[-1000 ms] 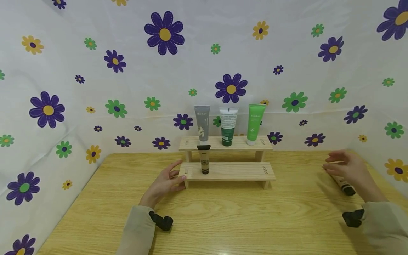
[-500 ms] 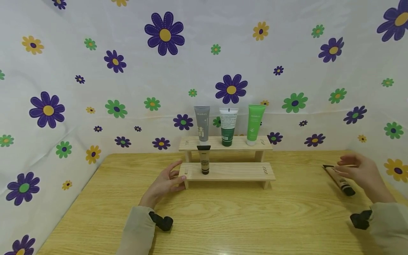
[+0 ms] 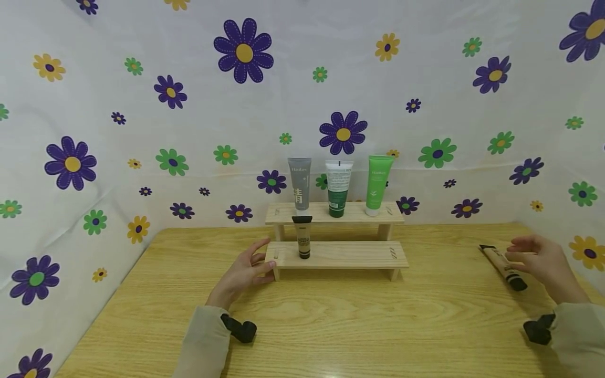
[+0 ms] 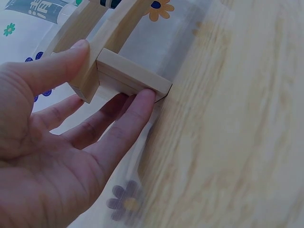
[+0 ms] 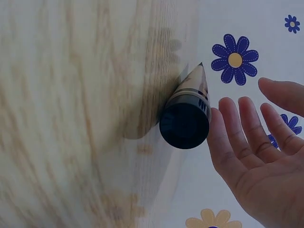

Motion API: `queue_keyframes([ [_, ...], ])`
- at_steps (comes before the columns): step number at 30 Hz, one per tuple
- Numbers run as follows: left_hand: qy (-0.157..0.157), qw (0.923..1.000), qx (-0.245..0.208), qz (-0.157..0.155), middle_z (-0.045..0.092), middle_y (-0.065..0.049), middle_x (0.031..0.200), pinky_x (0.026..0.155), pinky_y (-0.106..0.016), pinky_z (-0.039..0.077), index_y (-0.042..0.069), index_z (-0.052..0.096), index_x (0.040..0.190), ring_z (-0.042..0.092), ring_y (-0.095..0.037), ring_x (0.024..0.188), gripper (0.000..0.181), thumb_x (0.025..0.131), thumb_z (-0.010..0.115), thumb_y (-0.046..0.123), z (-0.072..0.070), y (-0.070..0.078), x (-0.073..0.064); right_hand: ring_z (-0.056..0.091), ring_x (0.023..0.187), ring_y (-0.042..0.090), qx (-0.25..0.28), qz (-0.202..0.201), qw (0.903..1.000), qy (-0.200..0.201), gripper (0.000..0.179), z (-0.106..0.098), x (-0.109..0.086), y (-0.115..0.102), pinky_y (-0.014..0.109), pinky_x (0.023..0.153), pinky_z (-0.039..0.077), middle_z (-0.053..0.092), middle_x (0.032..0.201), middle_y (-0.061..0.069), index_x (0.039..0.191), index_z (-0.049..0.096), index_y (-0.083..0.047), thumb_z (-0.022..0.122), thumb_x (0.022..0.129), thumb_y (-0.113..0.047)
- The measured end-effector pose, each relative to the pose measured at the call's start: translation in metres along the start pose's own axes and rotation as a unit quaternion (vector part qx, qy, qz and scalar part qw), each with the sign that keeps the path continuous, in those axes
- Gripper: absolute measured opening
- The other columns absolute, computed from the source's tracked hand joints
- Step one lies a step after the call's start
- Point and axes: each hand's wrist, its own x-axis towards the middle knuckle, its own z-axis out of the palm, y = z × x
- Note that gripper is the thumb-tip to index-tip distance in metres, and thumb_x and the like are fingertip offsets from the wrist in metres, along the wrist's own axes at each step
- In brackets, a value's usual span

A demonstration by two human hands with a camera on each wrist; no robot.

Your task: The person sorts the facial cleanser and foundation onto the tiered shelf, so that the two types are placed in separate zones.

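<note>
A two-step wooden stand is on the table. My left hand grips the left end of its lower step; in the left wrist view the thumb lies on the board while a finger touches the leg. A small beige tube with dark ends stands upright on that step. Behind it, on the upper step, are a grey tube, a white-and-green tube and a bright green tube. At the right, my right hand, fingers loosely bent and holding nothing, is beside a larger beige tube lying down, black cap toward me.
White cloth printed with flowers rises behind the table and along both sides. The wooden table extends in front of the stand. Black wrist cameras sit at both sleeves.
My right hand has shifted to the right and a little toward me, uncovering more of the lying tube. My left hand and the stand have stayed still.
</note>
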Motion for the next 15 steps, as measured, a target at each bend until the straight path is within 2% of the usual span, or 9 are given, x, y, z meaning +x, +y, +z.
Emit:
queue_keyframes([
  [6,0.002,1.0000,0.007,-0.004,0.040,-0.033,0.148,0.097,-0.048,0.054,0.009,0.023,0.162,0.053,-0.046,0.126,0.069,0.103,0.057,0.001,0.000,0.001,-0.001,0.052,0.068,-0.010,-0.008,-0.002,1.0000,0.002,0.040,0.000,0.002,0.006,0.021,0.060,0.057,0.058,0.105,0.034,0.129,0.038,0.025,0.053,0.101,0.001],
  [15,0.002,1.0000,0.006,0.000,0.041,-0.033,0.147,0.097,-0.049,0.053,0.008,0.023,0.162,0.055,-0.045,0.125,0.068,0.103,0.056,-0.001,0.001,0.001,0.000,0.057,0.066,-0.004,-0.013,0.018,0.9995,-0.021,0.040,-0.002,0.005,0.016,0.025,0.058,0.057,0.060,0.100,0.034,0.127,0.037,0.027,0.053,0.100,0.002],
])
